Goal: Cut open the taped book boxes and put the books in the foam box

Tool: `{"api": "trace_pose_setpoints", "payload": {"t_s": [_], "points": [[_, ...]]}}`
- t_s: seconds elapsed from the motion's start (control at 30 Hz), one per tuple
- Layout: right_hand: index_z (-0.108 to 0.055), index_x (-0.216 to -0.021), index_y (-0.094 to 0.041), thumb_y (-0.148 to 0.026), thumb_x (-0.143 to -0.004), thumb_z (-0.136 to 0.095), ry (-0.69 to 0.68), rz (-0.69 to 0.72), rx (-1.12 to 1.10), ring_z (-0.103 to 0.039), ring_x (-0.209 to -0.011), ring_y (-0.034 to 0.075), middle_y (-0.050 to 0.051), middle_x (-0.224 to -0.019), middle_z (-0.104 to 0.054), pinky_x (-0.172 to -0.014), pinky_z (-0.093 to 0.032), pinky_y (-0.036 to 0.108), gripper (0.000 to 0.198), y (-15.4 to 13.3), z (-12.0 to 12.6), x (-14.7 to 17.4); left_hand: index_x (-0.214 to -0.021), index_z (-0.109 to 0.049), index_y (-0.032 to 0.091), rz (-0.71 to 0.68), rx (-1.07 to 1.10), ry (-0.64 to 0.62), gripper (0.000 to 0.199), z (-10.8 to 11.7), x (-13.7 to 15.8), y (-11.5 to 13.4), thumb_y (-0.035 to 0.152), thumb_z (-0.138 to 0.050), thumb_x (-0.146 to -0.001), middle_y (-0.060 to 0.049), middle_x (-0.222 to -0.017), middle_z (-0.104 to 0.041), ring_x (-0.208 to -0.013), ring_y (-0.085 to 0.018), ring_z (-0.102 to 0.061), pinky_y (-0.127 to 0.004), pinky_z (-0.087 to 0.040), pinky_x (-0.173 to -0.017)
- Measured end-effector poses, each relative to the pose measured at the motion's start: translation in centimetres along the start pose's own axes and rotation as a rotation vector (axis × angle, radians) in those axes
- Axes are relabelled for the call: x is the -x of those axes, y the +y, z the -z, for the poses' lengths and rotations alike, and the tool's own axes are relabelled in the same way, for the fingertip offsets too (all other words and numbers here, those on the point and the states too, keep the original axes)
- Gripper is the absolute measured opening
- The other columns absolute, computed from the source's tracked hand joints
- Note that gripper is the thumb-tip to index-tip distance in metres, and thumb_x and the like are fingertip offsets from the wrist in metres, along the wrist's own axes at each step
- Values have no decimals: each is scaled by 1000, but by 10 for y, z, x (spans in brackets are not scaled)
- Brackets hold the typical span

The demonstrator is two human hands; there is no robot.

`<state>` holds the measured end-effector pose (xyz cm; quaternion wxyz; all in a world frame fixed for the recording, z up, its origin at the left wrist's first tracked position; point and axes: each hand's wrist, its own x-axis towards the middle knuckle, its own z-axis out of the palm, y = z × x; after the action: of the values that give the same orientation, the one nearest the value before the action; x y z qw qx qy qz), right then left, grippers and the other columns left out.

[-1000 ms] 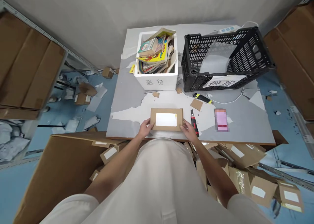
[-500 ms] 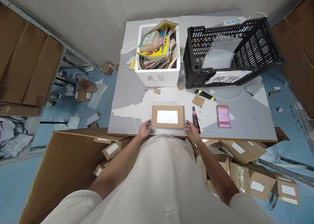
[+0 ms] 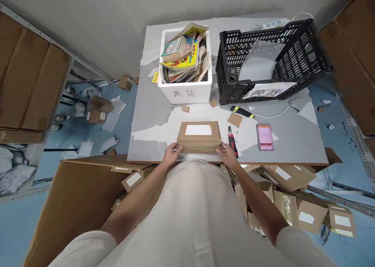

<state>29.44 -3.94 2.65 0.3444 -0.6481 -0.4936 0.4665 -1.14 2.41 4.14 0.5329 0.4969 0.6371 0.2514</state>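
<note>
A small brown cardboard box (image 3: 199, 146) with a white label on top is tilted up at the table's near edge, so its front side shows. My left hand (image 3: 172, 154) grips its left end near the front corner. At the opposite end my right hand (image 3: 227, 154) holds the right front corner, thumb against the front side. Just right of that hand lies a red and black utility knife (image 3: 233, 143). Farther back are a yellow and black utility knife (image 3: 242, 112) and a scrap of cardboard (image 3: 234, 120).
A white foam box (image 3: 187, 93) full of books stands at the back of the table (image 3: 149, 114). Beside it is a black plastic crate (image 3: 269, 91) holding a translucent sheet. A blurred pink item (image 3: 265, 137) lies at right. Opened cartons (image 3: 288, 179) crowd the floor below.
My hands have closed on the cardboard box from both ends. Its front side has come into view as it tilted up. The whole view has shifted slightly.
</note>
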Motion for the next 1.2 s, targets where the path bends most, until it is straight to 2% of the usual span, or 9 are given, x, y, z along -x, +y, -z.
{"api": "trace_pose_setpoints", "payload": {"t_s": [0.2, 0.37, 0.5, 0.57, 0.63, 0.7, 0.87, 1.07, 1.2], "points": [[-48, -136, -26, -39, -77, -65, 38, 49, 14, -60, -94, 21, 7, -106, -56, -88, -53, 42, 63, -19, 12, -12, -112, -65, 18, -107, -109, 46, 48, 3, -6, 22, 49, -62, -75, -7, -98, -57, -88, -18, -56, -35, -51, -79], [-48, -132, -25, -36, -71, -72, -8, 1, -67, -60, -95, 21, 7, -107, -58, -89, -53, 43, 67, -9, 9, -6, -115, -64, 20, -103, -107, 2, 48, 1, 6, 14, 48, -62, -77, -7, -96, -56, -92, -19, -54, -33, -51, -81], [-45, -133, -26, -35, -69, -73, -14, -44, -124, -59, -98, 21, 8, -111, -58, -92, -52, 44, 71, -2, 7, 0, -121, -61, 22, -70, -47, 22, 51, 0, 14, 5, 48, -62, -77, -8, -106, -56, -99, -21, -55, -33, -50, -85], [-41, -137, -27, -35, -66, -75, -18, -56, -122, -58, -103, 23, 10, -122, -53, -93, -51, 45, 79, 1, 7, 1, -127, -56, 23, -39, -4, 6, 61, -1, 15, -1, 48, -68, -72, -10, -119, -53, -108, -23, -54, -34, -49, -87], [-35, -140, -29, -33, -63, -77, -40, -70, -100, -56, -110, 25, 11, -134, -46, -95, -50, 47, 88, 5, 5, 1, -134, -49, 24, -15, 24, -26, 80, -1, 14, -7, 44, -77, -62, -11, -132, -48, -116, -27, -50, -37, -48, -91], [-33, -142, -29, -31, -63, -77, -73, -89, -64, -54, -115, 27, 11, -139, -42, -97, -48, 49, 91, 9, 1, 1, -135, -47, 23, 9, 22, -54, 89, -2, 13, -15, 39, -82, -55, -12, -136, -47, -121, -29, -48, -41, -46, -96], [-35, -143, -28, -27, -77, -62, -72, -90, -63, -56, -114, 25, 10, -135, -52, -98, -46, 48, 71, 14, -12, 1, -116, -61, 17, 54, 87, -101, 61, -7, 10, -28, 48, -73, -65, -12, -118, -64, -115, -29, -56, -45, -42, -101], [-40, -141, -25, -35, -82, -55, -58, -66, -62, -60, -106, 24, 10, -127, -59, -93, -50, 45, 62, 9, -4, -4, -114, -61, 14, 27, 107, -82, 60, -5, 6, -10, 49, -72, -67, -13, -115, -66, -112, -29, -58, -43, -48, -94], [-42, -140, -24, -39, -81, -59, 5, -44, -104, -62, -95, 21, 11, -126, -60, -93, -50, 45, 63, 1, 3, -11, -119, -57, 14, -32, 114, 7, 63, 0, -7, 7, 44, -73, -67, -14, -120, -63, -113, -27, -57, -41, -50, -90]]}}
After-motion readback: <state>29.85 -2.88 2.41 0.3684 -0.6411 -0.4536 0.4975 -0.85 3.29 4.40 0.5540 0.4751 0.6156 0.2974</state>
